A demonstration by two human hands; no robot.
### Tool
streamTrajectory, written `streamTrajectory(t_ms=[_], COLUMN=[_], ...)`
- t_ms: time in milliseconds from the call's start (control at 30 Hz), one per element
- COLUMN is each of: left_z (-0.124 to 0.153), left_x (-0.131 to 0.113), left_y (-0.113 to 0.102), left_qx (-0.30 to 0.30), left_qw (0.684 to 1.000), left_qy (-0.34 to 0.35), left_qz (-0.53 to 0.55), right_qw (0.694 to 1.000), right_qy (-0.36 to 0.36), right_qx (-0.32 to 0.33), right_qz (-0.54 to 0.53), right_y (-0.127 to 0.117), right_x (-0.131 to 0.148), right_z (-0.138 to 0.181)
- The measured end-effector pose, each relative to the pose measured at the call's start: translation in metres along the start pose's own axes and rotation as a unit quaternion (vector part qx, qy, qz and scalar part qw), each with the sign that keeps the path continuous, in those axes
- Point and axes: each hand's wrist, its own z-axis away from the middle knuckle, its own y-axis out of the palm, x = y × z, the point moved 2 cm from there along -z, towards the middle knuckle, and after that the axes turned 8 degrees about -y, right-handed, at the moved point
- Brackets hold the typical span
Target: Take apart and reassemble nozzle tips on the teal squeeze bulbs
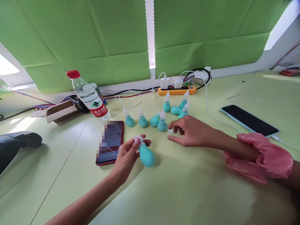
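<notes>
My left hand [130,151] pinches a teal nasal aspirator [147,156] at its clear neck, with the rubber bulb tilted down toward me. Just above the table, my right hand [184,129] has thumb and index finger apart around a small whitish cap [170,131]; I cannot tell whether it touches the cap. Beyond the hands, several more aspirators stand with pale tips up, among them one at the left [129,121], one beside it [142,121] and one nearest my right hand [162,125]. A bare teal bulb [176,110] lies on its side farther back.
Left of my left hand lies a red-cased phone [110,143], with a water bottle [93,103] and an open cardboard box [62,112] behind. An orange power strip [177,91] with chargers sits at the back. Another phone [249,120] charges at the right. A dark grey object [20,145] juts in from the left.
</notes>
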Motion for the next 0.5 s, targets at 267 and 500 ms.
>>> streamTrajectory(t_ms=[267, 500], left_z=[0.015, 0.018], left_x=[0.018, 0.018], left_y=[0.008, 0.005], left_qx=[0.049, -0.047], left_qw=[0.975, 0.913], left_qy=[0.089, 0.198], left_qz=[-0.198, -0.353], right_qw=[0.99, 0.98], right_qy=[-0.04, -0.114], right_qx=[0.077, 0.065], right_qz=[0.108, -0.147], right_y=[0.016, 0.011], right_x=[-0.034, 0.014], right_z=[-0.01, 0.0])
